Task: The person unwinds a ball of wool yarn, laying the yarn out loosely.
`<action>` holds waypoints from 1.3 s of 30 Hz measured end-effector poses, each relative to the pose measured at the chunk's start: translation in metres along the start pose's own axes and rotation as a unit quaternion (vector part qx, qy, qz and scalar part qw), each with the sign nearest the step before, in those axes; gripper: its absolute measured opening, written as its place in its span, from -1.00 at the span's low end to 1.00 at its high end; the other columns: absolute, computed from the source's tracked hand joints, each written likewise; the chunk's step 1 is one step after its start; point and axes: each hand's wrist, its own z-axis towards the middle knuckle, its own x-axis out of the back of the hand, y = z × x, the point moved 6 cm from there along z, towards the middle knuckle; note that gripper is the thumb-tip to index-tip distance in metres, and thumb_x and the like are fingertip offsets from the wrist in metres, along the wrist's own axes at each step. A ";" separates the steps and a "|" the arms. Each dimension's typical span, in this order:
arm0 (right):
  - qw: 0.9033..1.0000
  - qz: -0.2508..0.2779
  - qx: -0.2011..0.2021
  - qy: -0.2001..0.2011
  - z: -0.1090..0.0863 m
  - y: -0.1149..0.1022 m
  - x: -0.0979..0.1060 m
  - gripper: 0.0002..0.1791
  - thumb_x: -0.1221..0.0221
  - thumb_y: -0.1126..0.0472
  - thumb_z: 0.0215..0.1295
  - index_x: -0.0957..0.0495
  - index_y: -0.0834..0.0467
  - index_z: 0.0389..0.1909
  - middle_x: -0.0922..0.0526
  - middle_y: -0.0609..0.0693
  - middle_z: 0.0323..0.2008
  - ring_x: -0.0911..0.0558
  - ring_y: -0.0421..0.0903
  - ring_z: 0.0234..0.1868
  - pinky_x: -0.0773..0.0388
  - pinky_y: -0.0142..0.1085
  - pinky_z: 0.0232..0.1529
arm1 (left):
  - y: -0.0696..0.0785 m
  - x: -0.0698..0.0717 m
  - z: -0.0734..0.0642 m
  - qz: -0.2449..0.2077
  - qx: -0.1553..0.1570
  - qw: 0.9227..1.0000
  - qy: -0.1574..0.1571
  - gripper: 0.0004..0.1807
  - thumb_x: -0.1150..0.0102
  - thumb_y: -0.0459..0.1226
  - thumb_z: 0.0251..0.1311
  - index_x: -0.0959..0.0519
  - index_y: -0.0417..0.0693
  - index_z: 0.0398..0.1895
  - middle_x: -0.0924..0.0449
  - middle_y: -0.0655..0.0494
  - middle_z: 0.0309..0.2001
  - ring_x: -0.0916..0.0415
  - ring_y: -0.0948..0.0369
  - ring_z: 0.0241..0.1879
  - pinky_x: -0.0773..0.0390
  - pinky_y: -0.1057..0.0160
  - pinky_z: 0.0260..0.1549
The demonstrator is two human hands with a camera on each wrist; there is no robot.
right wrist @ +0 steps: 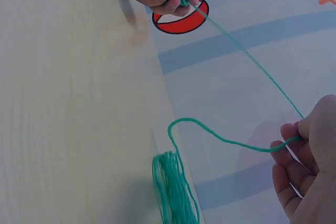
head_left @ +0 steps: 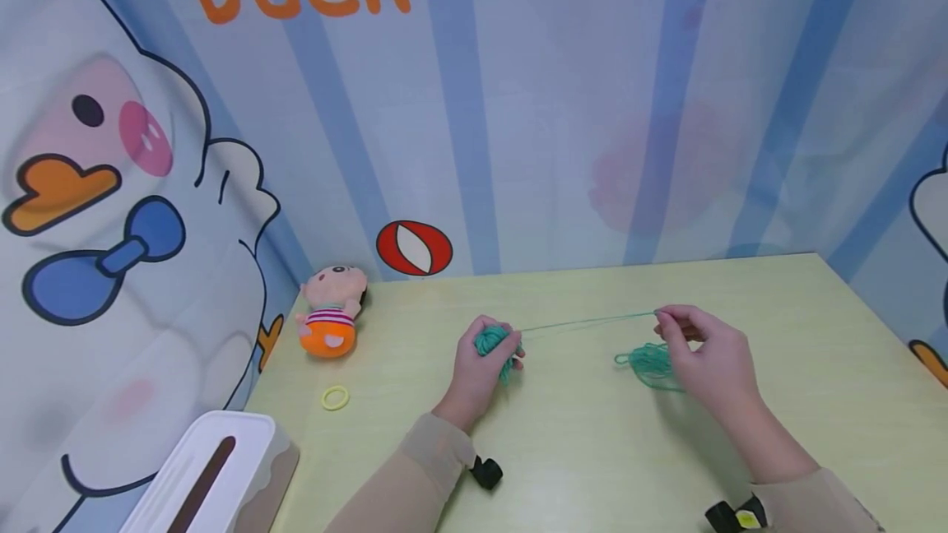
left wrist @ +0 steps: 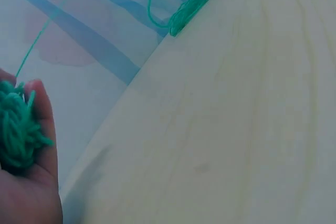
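My left hand (head_left: 477, 368) grips a small ball of green yarn (head_left: 492, 341), its fingers and thumb curled round it. From that ball a single strand (head_left: 585, 322) runs taut to my right hand (head_left: 714, 360), where thumb and forefinger pinch it. Past the pinch, the right wrist view shows slack yarn (right wrist: 226, 140) curving down to a loose looped bundle of green yarn (right wrist: 176, 187). That bundle lies on the table just left of the right hand in the head view, partly hidden by the hand. The left wrist view shows the wound ball (left wrist: 21, 129) in the palm.
A plush doll (head_left: 333, 311) in orange shorts sits at the table's back left corner. In front of it lies a yellow ring (head_left: 336, 398). A white-topped box with a slot (head_left: 215, 475) stands at the near left. A printed curtain (head_left: 548, 105) hangs behind the table (head_left: 578, 442).
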 end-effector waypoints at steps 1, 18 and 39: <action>1.000 -0.004 -0.002 0.001 0.000 0.003 0.003 -0.76 -0.26 0.14 0.64 -0.77 0.18 0.08 -0.90 0.09 -0.19 -0.47 -0.74 -0.25 -0.53 -0.50 -0.46 | 0.000 0.000 0.000 -0.002 -0.002 1.000 0.000 -0.78 -0.36 -0.27 0.52 -0.47 -0.09 -0.04 -0.70 -0.15 -0.01 -0.71 0.17 -0.28 -0.81 0.26 -0.24; 0.996 -0.061 -0.065 -0.020 -0.014 0.064 0.037 -0.65 -0.17 0.06 0.70 -0.73 0.23 0.17 -0.88 0.17 -0.11 -0.41 -0.77 -0.30 -0.48 -0.60 -0.34 | 0.001 0.006 0.000 0.043 -0.001 0.998 0.045 -0.62 -0.36 -0.11 0.54 -0.55 -0.12 0.20 -0.61 0.13 -0.30 -0.57 0.18 -0.38 -0.70 0.33 -0.30; 0.990 -0.100 -0.068 -0.079 -0.013 0.052 0.003 -0.58 -0.18 0.18 0.57 -0.64 0.29 0.30 -0.62 0.40 0.17 -0.58 0.37 0.07 -0.55 0.12 -0.11 | 0.003 -0.001 0.000 -0.035 0.011 0.999 -0.006 -0.55 0.03 -0.04 0.73 -0.46 -0.28 0.25 -0.52 0.14 -0.24 -0.40 0.25 -0.53 -0.55 0.36 -0.45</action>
